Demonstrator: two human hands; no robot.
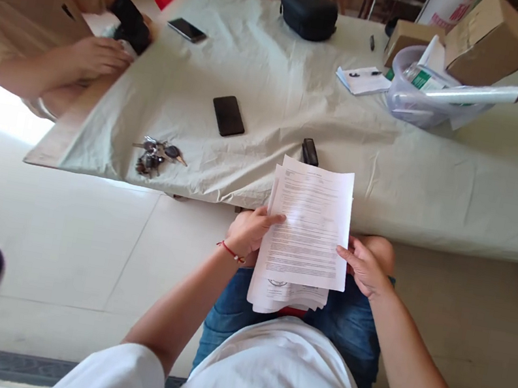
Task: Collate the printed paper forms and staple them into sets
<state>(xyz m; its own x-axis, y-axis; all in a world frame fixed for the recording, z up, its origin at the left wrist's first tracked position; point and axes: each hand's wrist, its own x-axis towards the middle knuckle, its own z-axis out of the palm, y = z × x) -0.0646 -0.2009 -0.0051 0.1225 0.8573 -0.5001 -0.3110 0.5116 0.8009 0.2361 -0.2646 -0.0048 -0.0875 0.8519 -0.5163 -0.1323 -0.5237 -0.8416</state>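
Seated person, papers (pixel 309 229) held over the lap at the near edge of the table (pixel 439 184). Left hand (pixel 249 231) grasps the stack's left edge, thumb lying on the top sheet; red cord on that wrist. Right hand (pixel 366 265) grips the right edge, fingers curled under, thumb on top. Top sheet printed, lower sheets fanned out below it. The stack's far end overlaps the table edge, just near a small black object (pixel 310 151).

On the cloth: black phone (pixel 228 115) left of centre, keys (pixel 156 155) near the left corner, second phone (pixel 186 29) farther left, black case (pixel 308 11) at the far side. Right far: clear tub (pixel 399 95) holding a box (pixel 490 41) and a rolled sheet (pixel 469 95); notepad (pixel 363 79) beside it.

Another person's hand (pixel 96 55) rests at the table's left end.
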